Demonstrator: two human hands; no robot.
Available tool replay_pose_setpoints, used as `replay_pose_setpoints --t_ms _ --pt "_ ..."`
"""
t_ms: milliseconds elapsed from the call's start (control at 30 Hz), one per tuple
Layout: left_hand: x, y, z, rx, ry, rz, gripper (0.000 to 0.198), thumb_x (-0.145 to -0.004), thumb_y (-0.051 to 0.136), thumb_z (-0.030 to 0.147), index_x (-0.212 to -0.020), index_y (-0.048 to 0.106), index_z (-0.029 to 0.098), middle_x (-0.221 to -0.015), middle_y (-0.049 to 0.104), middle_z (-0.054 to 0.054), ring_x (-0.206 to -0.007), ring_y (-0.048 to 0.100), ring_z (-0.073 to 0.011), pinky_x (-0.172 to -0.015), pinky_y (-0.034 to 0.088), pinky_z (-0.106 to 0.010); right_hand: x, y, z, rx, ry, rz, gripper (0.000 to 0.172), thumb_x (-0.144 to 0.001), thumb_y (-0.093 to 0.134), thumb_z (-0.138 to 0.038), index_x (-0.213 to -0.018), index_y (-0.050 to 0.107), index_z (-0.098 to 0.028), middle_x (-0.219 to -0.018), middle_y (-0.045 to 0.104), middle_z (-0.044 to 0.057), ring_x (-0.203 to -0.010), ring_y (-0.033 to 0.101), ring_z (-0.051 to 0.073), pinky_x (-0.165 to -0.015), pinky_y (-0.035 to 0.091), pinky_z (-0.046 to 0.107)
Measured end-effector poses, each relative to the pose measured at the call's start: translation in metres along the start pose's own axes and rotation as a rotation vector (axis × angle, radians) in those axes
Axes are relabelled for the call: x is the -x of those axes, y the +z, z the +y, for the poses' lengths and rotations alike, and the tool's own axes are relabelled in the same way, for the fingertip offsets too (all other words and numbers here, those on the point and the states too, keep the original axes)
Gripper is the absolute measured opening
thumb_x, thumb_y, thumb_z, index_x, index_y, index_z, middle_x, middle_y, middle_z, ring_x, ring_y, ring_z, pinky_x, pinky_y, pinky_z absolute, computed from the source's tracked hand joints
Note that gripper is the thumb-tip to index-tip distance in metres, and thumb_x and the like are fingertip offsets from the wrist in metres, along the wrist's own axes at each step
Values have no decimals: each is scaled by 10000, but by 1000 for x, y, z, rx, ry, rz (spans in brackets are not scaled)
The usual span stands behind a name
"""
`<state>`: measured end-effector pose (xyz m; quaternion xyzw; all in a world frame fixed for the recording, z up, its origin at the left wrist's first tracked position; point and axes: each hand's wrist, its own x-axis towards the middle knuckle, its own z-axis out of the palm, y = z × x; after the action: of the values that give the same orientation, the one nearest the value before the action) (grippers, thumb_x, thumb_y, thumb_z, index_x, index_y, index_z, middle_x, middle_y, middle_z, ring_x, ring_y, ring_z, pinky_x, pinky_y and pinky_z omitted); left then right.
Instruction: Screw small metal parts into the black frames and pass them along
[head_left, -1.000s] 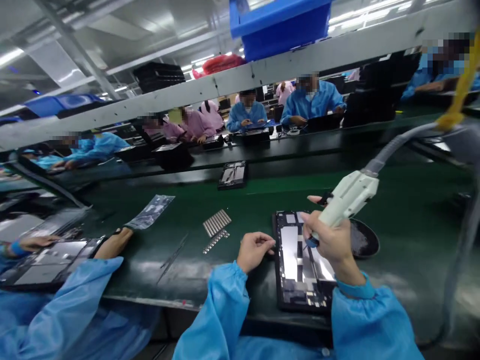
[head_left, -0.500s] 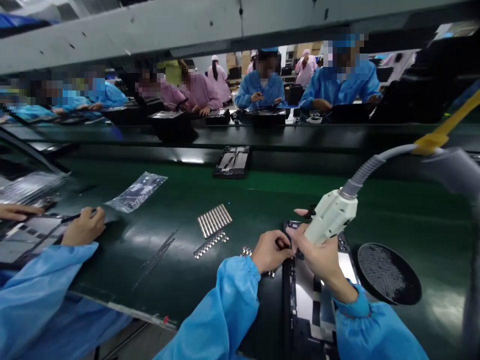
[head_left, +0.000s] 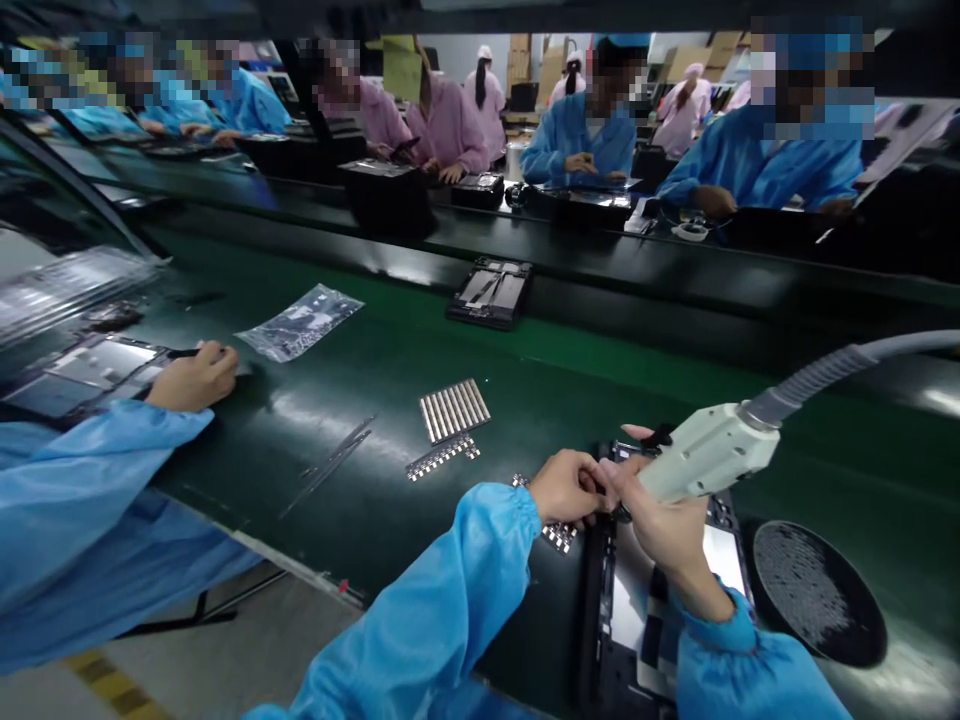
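Note:
My right hand (head_left: 670,525) grips a pale green hand tool (head_left: 716,450) fed by a grey corrugated hose (head_left: 814,385). The tool's front end points down at the upper left part of an opened tablet-like device (head_left: 627,595), black-framed with silver panels inside. Close against my right fingertips, my left hand (head_left: 568,488) is pinched at the device's left edge; whatever is between its fingers is hidden. Small metallic parts on a strip (head_left: 559,537) lie under and beside my left hand. To the right of the device sits a round black dish (head_left: 874,640) holding many tiny pieces.
Left of my hands lie a block of silver bars (head_left: 454,410), a strip of small parts (head_left: 442,457) and thin dark strips (head_left: 334,465). A clear plastic bag (head_left: 304,322) and another opened device (head_left: 491,292) lie farther back. A co-worker's hand (head_left: 193,378) works at far left.
The view has shifted, so the bench things appear farther right and mostly higher in the picture. Both my hands and the tool stay at the device's upper left part.

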<state>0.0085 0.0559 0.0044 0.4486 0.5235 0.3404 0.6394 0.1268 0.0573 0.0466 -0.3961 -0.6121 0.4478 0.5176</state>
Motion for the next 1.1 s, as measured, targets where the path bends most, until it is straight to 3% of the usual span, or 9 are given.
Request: replay_pose_setpoints --t_ms 333,433,533,633,733,833,967,1100 --pt "-3 5 -2 -23 -42 68 153 -661 669 33 -667 564 144 -466 534 70 -359 514 -89 -313 450 -180 1 -1 12 54 -18 9 238 -791 715 -297 -962 578 -205 -508 559 -62 -451 546 146 -525 499 322" --pt "-4 6 -1 -36 -54 62 137 -666 672 37 -712 594 140 -472 534 75 -365 519 -90 -334 460 -188 3 -2 13 133 -60 23 175 -787 712 -332 -764 583 -217 -506 553 -47 -500 558 157 -674 535 393" --pt "1 -9 7 -76 -32 11 85 -721 658 85 -791 642 131 -510 571 56 -421 565 -102 -402 488 -198 5 -4 16 238 -108 -19 283 -813 675 -353 -594 545 -229 -516 553 -23 -619 589 188 -920 464 486" --pt "15 -44 21 -262 98 76 61 -729 695 136 -789 692 125 -613 650 15 -546 616 -106 -530 501 -196 6 -6 19 289 -137 -90 321 -844 639 -318 -554 531 -233 -515 547 -21 -650 582 187 -990 405 497" --pt "32 -79 30 -565 118 151 119 -672 771 175 -777 726 143 -688 686 5 -636 630 -116 -602 476 -196 5 -4 19 256 -135 -67 265 -843 646 -275 -612 525 -231 -503 529 -52 -554 550 150 -962 431 471" --pt "44 -92 31 -817 4 100 362 -572 858 304 -892 734 189 -784 697 11 -733 643 -155 -636 457 -219 4 -2 12 189 -99 -42 97 -834 663 -265 -843 575 -225 -496 530 -82 -482 538 140 -822 498 428" --pt "41 -77 25 -1016 32 158 588 -525 882 434 -1057 695 266 -955 666 0 -908 619 -216 -726 444 -264 2 -18 -12 63 -59 15 493 -790 727 -276 -1220 495 -209 -515 566 -91 -430 518 143 -539 472 329" --pt "33 -60 19 -1048 133 75 390 -644 838 352 -1005 716 271 -946 640 -9 -892 602 -197 -728 422 -258 5 -62 -30 -6 -51 163 458 -768 751 -292 -1168 544 -207 -514 563 -74 -430 498 139 -456 412 291"
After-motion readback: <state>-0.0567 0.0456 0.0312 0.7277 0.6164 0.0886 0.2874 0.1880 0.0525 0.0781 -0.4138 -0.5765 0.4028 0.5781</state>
